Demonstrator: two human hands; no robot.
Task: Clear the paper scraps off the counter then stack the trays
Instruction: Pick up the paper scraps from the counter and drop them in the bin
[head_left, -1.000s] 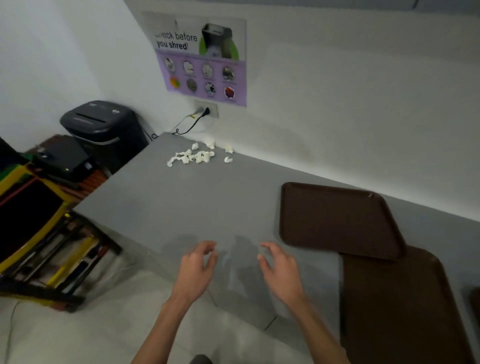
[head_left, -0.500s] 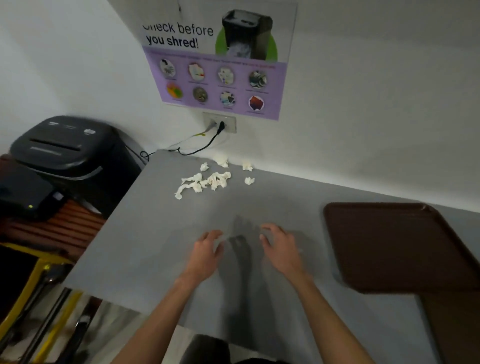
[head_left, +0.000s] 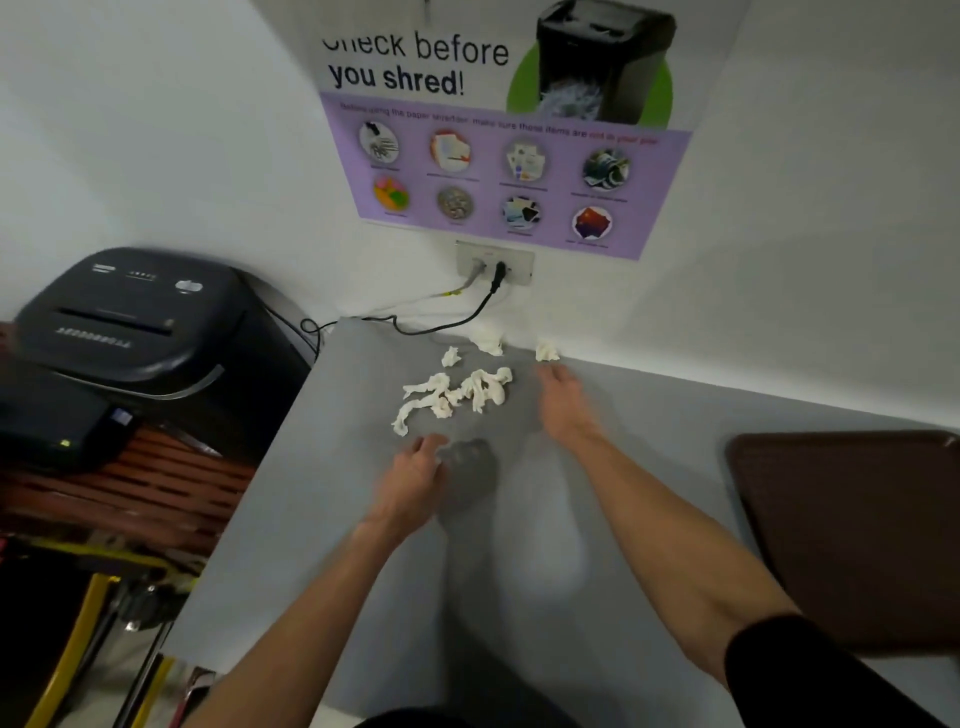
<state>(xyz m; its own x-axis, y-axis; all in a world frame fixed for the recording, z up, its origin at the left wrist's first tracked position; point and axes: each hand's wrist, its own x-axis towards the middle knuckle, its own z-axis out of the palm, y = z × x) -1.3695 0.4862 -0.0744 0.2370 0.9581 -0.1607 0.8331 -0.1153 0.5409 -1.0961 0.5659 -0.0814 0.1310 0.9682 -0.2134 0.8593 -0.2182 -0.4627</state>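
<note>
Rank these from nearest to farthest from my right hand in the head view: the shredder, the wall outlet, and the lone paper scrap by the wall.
Measured from the right hand:
1. Lone paper scrap, just ahead of it.
2. Wall outlet, higher up and slightly left.
3. Shredder, far to the left, off the counter.

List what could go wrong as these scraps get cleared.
1. The scraps lie close to the left edge of the counter, so a careless sweep could drop some down beside the shredder.
2. The cable lies on the counter just behind them, and the reaching right hand might snag it.
3. A few small scraps sit by the wall, apart from the main clump, and may be missed.
</note>
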